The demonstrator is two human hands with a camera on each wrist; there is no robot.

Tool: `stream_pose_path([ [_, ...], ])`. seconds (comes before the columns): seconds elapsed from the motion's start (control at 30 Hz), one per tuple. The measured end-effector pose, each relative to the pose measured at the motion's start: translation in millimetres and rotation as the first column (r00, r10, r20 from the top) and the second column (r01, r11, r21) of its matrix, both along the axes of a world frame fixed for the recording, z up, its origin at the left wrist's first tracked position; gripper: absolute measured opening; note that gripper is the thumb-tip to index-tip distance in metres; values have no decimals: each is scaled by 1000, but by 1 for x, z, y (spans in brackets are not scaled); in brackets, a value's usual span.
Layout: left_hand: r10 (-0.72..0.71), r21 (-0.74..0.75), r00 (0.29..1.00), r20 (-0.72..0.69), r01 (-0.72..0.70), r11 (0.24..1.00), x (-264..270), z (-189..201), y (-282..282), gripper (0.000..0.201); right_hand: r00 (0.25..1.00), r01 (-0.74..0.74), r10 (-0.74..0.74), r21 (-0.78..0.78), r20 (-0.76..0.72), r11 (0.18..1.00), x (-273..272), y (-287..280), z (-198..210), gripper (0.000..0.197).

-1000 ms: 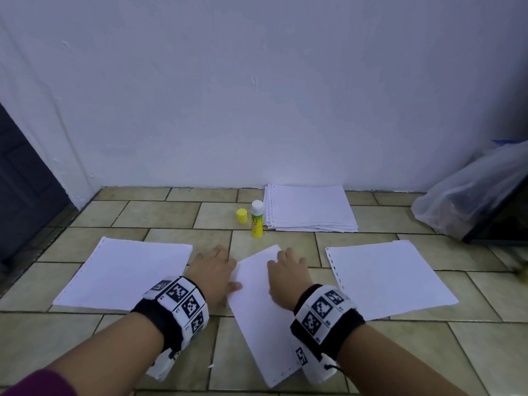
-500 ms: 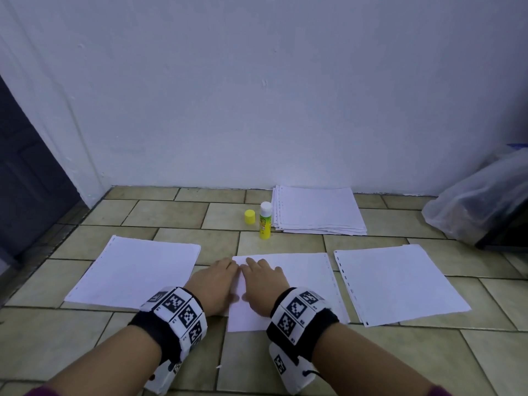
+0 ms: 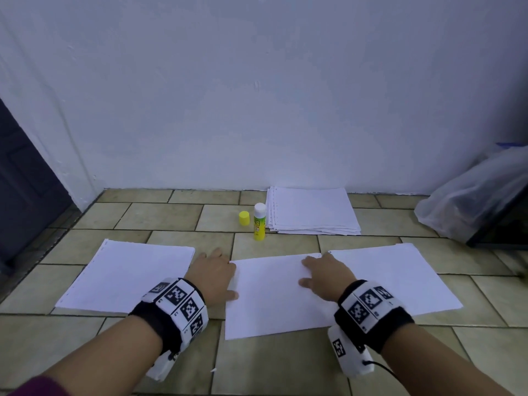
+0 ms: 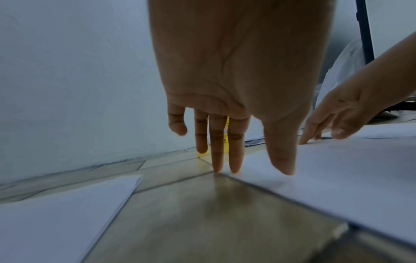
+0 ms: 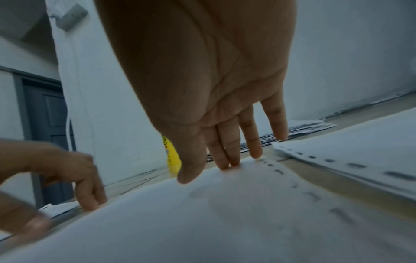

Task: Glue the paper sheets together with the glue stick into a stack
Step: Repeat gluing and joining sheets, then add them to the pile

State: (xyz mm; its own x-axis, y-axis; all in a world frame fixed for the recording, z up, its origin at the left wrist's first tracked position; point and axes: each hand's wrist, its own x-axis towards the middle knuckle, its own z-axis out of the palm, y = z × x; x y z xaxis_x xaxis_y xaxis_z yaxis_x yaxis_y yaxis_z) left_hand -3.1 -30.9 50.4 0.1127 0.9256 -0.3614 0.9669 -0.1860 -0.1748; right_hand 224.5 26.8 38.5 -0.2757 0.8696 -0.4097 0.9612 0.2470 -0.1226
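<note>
Currently:
Hands: left hand (image 3: 213,277) and right hand (image 3: 323,277), both flat with straight fingers, press the middle sheet (image 3: 274,295) on the floor.
Glue stick (image 3: 259,222): uncapped, upright near the wall.
Progress: sheets unstacked; gluing apparently pending.

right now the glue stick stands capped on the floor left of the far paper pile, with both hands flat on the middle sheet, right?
Not capped. In the head view the glue stick stands open, and its yellow cap sits on the floor beside it. The rest holds.
</note>
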Motion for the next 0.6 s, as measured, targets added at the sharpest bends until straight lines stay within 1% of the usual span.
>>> stream_pose_path([
  [0.07, -22, -6, 999, -49, 22, 1000, 9, 5, 5, 55, 988, -118, 113, 44, 101, 992, -9, -4, 7, 57],
  [0.1, -35, -6, 999, -25, 35, 999, 14, 5, 7, 56, 971, -197, 184, 73, 151, 978, -14, -8, 10, 56],
  [0.13, -52, -6, 998, 45, 53, 999, 20, 4, 8, 52, 953, -268, 248, 103, 176, 958, -18, -10, 11, 53],
  [0.17, -72, -13, 987, 144, 74, 997, 25, 1, 9, 48, 937, -326, 302, 132, 176, 936, -23, -12, 12, 48],
  [0.2, -89, -26, 967, 240, 98, 995, 30, -2, 8, 48, 926, -368, 345, 157, 157, 916, -27, -14, 10, 44],
  [0.23, -97, -44, 947, 307, 116, 992, 34, -5, 6, 52, 920, -389, 370, 171, 133, 905, -33, -17, 8, 44],
  [0.27, -96, -62, 941, 326, 123, 991, 36, -6, 4, 57, 920, -391, 377, 177, 110, 903, -38, -19, 6, 45],
  [0.3, -93, -60, 948, 305, 116, 991, 36, -6, 2, 58, 925, -380, 369, 172, 89, 909, -44, -23, 3, 44],
  [0.37, -93, -24, 975, 203, 100, 995, 35, -4, -2, 57, 944, -329, 329, 141, 21, 934, -54, -29, -1, 41],
  [0.4, -95, -10, 985, 144, 98, 995, 33, -3, -4, 60, 948, -311, 316, 108, -29, 944, -58, -32, -4, 44],
  [0.43, -88, -12, 991, 103, 90, 996, 30, -2, -5, 65, 946, -312, 316, 68, -74, 948, -63, -35, -6, 52],
  [0.47, -65, -21, 993, 100, 67, 998, 26, -3, -7, 72, 938, -331, 332, 30, -102, 943, -66, -38, -8, 60],
  [0.53, 17, -45, 981, 194, -8, 999, 19, -7, -9, 81, 920, -379, 376, -12, -114, 925, -73, -40, -8, 68],
  [0.6, 66, -68, 960, 272, -50, 996, 13, -9, -13, 85, 913, -391, 384, -29, -134, 920, -74, -39, -5, 69],
])
